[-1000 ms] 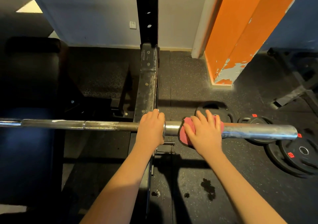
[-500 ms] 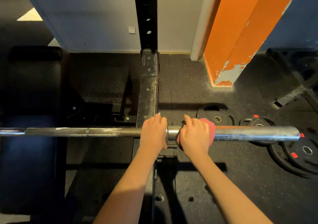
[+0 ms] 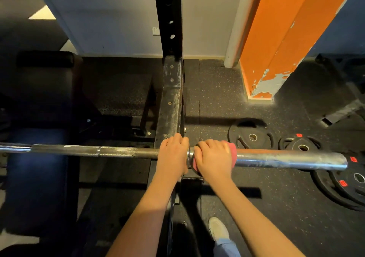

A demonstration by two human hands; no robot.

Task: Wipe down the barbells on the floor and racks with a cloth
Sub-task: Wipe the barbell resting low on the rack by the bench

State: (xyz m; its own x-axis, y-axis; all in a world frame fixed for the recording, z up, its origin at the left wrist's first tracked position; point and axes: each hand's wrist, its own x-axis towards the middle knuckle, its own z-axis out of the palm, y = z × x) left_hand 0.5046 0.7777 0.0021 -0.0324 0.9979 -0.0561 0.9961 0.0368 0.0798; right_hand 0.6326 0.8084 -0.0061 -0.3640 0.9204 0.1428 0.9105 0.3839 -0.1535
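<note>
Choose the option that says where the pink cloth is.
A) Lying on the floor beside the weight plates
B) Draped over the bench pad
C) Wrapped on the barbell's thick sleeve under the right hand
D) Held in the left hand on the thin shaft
C: the right hand curls over the pink cloth on the sleeve of the barbell, just past the collar, while the left hand grips the bare shaft with no cloth.

Rubber floor point(image 3: 217, 91); orange pillar point(image 3: 276, 39); perhaps bench point(image 3: 45, 91).
</note>
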